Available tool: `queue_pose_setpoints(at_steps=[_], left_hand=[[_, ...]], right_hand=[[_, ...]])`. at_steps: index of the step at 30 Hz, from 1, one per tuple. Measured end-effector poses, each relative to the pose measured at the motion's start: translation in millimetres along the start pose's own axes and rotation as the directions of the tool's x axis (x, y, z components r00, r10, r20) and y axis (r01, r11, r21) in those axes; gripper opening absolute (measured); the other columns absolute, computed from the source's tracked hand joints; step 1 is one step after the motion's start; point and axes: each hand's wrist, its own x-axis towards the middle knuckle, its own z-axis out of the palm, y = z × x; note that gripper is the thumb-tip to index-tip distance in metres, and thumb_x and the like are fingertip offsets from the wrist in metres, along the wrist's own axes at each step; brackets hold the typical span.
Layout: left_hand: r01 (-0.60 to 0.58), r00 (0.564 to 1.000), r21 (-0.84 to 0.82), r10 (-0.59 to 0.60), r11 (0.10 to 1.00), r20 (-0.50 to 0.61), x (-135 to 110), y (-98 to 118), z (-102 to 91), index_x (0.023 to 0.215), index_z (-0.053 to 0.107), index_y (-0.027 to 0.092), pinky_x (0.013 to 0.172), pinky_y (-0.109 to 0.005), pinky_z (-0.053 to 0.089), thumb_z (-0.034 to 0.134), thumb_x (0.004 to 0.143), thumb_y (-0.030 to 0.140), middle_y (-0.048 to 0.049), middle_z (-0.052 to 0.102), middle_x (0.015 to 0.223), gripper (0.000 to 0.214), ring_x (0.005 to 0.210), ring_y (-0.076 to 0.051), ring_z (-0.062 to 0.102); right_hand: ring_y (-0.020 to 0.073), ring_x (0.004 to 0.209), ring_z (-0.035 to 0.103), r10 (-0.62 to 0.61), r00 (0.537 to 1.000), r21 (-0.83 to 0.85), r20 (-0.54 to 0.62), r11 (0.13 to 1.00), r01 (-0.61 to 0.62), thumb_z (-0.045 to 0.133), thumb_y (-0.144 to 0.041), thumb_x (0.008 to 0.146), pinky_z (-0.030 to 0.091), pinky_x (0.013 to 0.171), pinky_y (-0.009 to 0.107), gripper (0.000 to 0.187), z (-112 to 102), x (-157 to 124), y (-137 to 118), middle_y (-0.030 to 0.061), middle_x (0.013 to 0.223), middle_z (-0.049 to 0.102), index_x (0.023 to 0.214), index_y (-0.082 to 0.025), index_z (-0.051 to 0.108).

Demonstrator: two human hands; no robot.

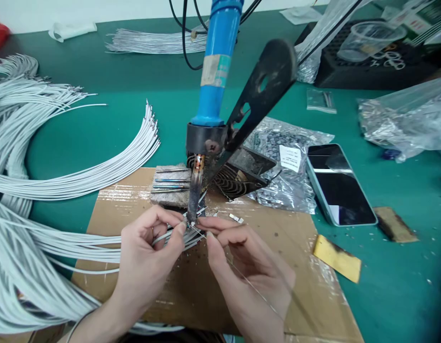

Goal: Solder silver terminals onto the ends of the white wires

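A blue-handled soldering iron point(215, 62) is fixed in a black metal stand point(263, 81), its tip pointing down at the middle. Just left of the tip, my left hand point(145, 257) pinches a white cable; its end is mostly hidden by my fingertips. My right hand point(249, 267) has thumb and fingers closed on a thin solder wire point(256, 290), whose front end meets the tip beside my left fingertips. Behind and left of my left hand run more white cables point(95, 247), with ends lying under the iron.
Cardboard point(292, 267) covers the green table below my hands. Bundles of white cable point(13, 267) spread along the left. To the right lie a bag of small parts point(277, 176), a phone point(344, 190) and a yellow sponge point(336, 259). A black crate point(370, 71) stands behind.
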Motion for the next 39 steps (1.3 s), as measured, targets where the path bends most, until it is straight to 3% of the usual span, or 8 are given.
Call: queue_pose_setpoints(at_steps=[9, 17, 24, 30, 39], left_hand=[[-0.008, 1.000, 0.015, 0.007, 1.000, 0.030, 0.3, -1.8, -4.3, 0.071, 0.071, 0.018, 0.056, -0.013, 0.050, 0.077, 0.080, 0.012, -0.0007, 0.078, 0.081, 0.013, 0.063, -0.008, 0.066], [0.019, 1.000, -0.035, -0.020, 0.999, -0.024, 1.9, 1.1, 2.7, 0.065, 0.070, 0.016, 0.053, -0.011, 0.049, 0.079, 0.073, 0.010, -0.0007, 0.076, 0.074, 0.013, 0.060, -0.008, 0.067], [0.015, 1.000, 0.009, -0.015, 1.000, 0.007, -0.4, -0.7, -1.0, 0.068, 0.070, 0.017, 0.055, -0.011, 0.049, 0.078, 0.075, 0.010, -0.0003, 0.077, 0.078, 0.013, 0.062, -0.008, 0.065], [-0.012, 1.000, 0.011, 0.012, 1.000, -0.018, -0.4, 1.1, 0.5, 0.066, 0.069, 0.017, 0.049, -0.014, 0.046, 0.077, 0.075, 0.011, -0.0014, 0.078, 0.076, 0.013, 0.057, -0.008, 0.062], [0.001, 1.000, -0.039, -0.002, 0.999, -0.023, 0.3, 1.4, 1.2, 0.065, 0.071, 0.017, 0.055, -0.010, 0.051, 0.078, 0.072, 0.008, 0.0002, 0.078, 0.073, 0.014, 0.061, -0.008, 0.069]], right_hand=[[0.0168, 0.090, 0.078, 0.002, 1.000, 0.012, -0.028, 1.000, -0.002, 0.072, -0.012, 0.089, 0.060, 0.084, 0.026, 0.019, 2.7, 1.4, -1.8, 0.0013, 0.098, 0.082, 0.075, -0.024, 0.066], [0.0167, 0.087, 0.079, -0.009, 1.000, -0.028, -0.016, 1.000, 0.009, 0.071, -0.010, 0.088, 0.061, 0.082, 0.026, 0.020, 2.1, 3.5, 1.3, 0.0005, 0.097, 0.083, 0.074, -0.024, 0.065], [0.0161, 0.088, 0.078, 0.000, 1.000, -0.002, -0.025, 1.000, 0.000, 0.072, -0.011, 0.089, 0.060, 0.083, 0.026, 0.020, 2.3, 1.5, -2.2, 0.0002, 0.095, 0.082, 0.075, -0.024, 0.066], [0.0172, 0.086, 0.078, 0.008, 0.999, 0.014, -0.040, 1.000, -0.007, 0.074, -0.013, 0.088, 0.061, 0.079, 0.026, 0.018, 3.2, 2.4, -4.9, 0.0021, 0.094, 0.082, 0.075, -0.023, 0.068], [0.0156, 0.084, 0.079, -0.021, 1.000, -0.017, -0.018, 1.000, 0.021, 0.073, -0.011, 0.088, 0.062, 0.078, 0.023, 0.019, 2.6, 2.8, -4.4, 0.0006, 0.093, 0.082, 0.075, -0.023, 0.067]])
